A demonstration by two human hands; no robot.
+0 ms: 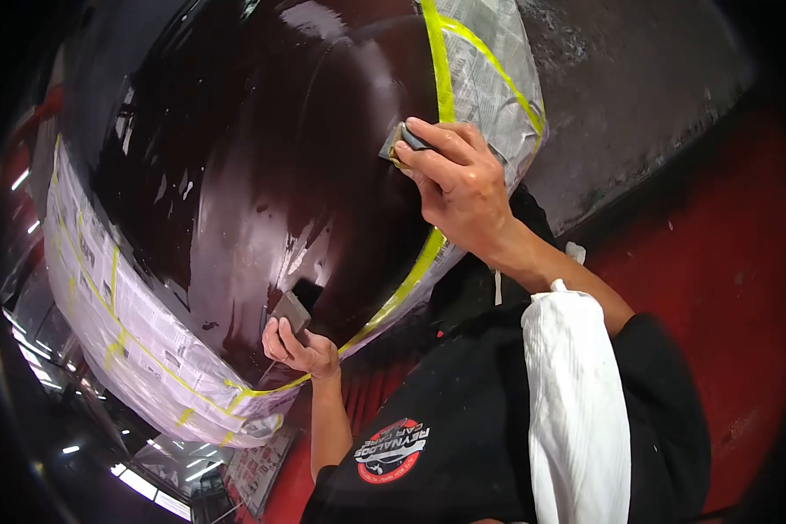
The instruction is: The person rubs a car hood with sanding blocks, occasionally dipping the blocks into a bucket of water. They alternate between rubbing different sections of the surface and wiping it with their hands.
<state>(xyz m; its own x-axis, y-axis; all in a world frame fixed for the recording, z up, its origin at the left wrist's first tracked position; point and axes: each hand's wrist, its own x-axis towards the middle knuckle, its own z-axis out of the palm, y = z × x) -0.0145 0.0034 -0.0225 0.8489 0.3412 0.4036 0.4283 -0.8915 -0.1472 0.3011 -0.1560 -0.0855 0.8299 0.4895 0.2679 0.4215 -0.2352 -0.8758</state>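
A dark, wet, glossy car panel [323,131] fills the middle of the view and reflects light. My right hand [463,183] is closed around a dark block with a grey face [393,141], at the panel's edge beside yellow-green tape. Lower down, my left hand [301,349] grips a brown-grey block [290,310] between thumb and fingers, over the panel's lower part. Whether that block touches the panel I cannot tell.
Newspaper masking [140,336] with yellow-green tape borders the panel at left; more masking [480,79] runs along the upper right. A white cloth [576,402] hangs over my black shirt [472,428]. Beyond lies a grey and red floor [699,288].
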